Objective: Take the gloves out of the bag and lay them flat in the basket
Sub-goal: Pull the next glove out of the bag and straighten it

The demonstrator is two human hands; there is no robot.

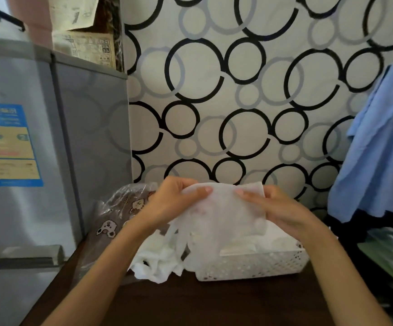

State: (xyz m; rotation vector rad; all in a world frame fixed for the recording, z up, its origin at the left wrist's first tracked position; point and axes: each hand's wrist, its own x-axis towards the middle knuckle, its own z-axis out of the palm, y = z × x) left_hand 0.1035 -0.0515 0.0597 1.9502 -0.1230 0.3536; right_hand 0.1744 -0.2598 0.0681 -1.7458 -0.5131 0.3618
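A thin translucent white glove (pixel 223 212) is stretched between both hands above the white perforated basket (pixel 251 265). My left hand (pixel 169 203) pinches its left upper edge with thumb on top. My right hand (pixel 277 208) pinches its right upper edge. The glove's fingers hang down over the basket's left end. Inside the basket lie flat white gloves (pixel 273 238). A crumpled white plastic bag (pixel 157 262) lies on the dark wooden table (pixel 190 304) left of the basket.
A clear plastic pack holding brown cartoon-print fabric (pixel 115 220) sits behind the bag. A grey fridge (pixel 33 147) stands at the left. Blue cloth (pixel 378 149) hangs at the right, above a green-edged thing (pixel 388 250). A circle-patterned wall (pixel 237 90) is behind.
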